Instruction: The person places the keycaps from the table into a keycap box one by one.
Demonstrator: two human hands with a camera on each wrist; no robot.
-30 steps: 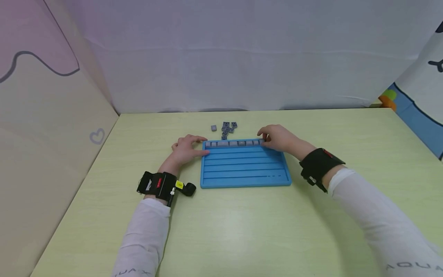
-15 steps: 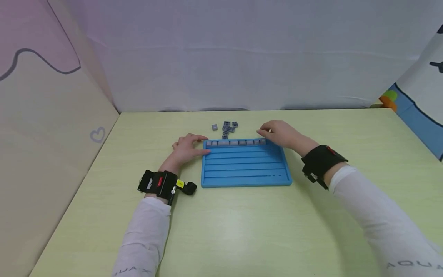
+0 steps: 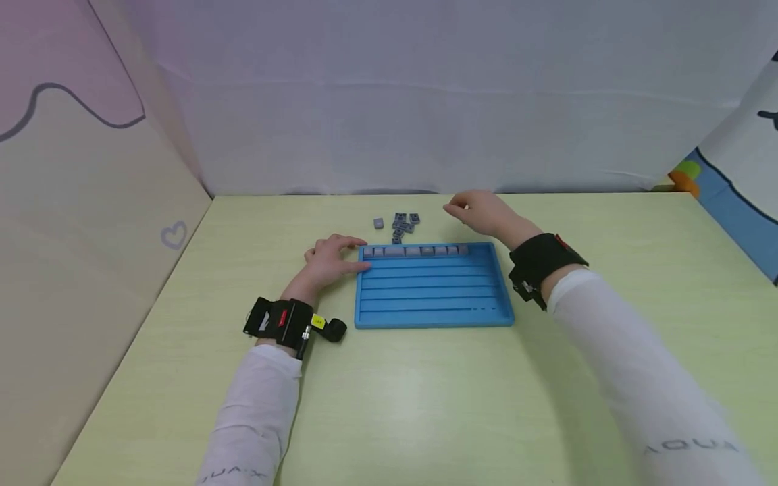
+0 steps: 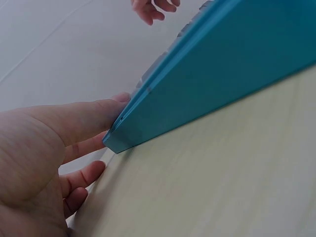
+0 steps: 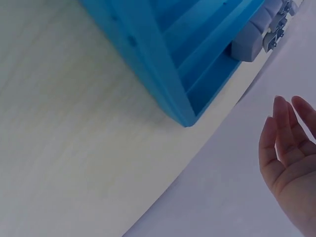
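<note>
From the head view, the left hand (image 3: 328, 260) rests open against the blue tray's (image 3: 433, 314) 9 o'clock edge on the worktop (image 3: 425, 405). The right hand (image 3: 480, 209) hovers at the tray's 1 o'clock, near loose grey tiles (image 3: 404, 224). At the left wrist, fingers (image 4: 84, 116) lie straight along the tray (image 4: 222, 74). At the right wrist, fingers (image 5: 284, 133) spread relaxed, holding nothing.

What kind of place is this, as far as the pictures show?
Probably a screened-off desk set up for recording. A pale green table is enclosed by white cloth and soft panels; only a blue tray and small grey tiles lie on it.
</note>
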